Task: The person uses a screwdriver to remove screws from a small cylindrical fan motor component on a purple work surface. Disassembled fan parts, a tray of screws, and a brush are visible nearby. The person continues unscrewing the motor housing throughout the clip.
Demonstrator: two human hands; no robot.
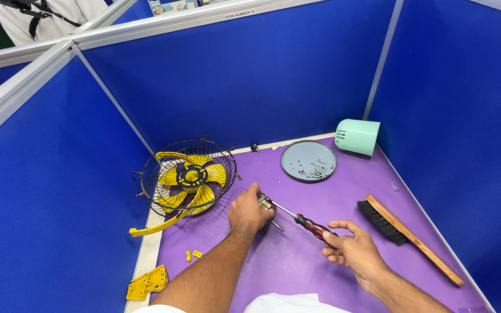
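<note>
Head view: fan [189, 177] left; brush [407, 236] right of hands; tray [308, 160] behind.

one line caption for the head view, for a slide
Left hand steadies a small metal part while right hand drives a red-handled screwdriver beside a yellow caged fan.

Small metal motor part [266, 203] on purple mat, red-and-black-handled screwdriver [302, 221] lying slanted, tip touching the part

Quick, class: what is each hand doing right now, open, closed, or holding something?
Left hand: closed around a small metal part on the purple mat.
Right hand: holding the screwdriver by its red-and-black handle, tip at the part.
</note>
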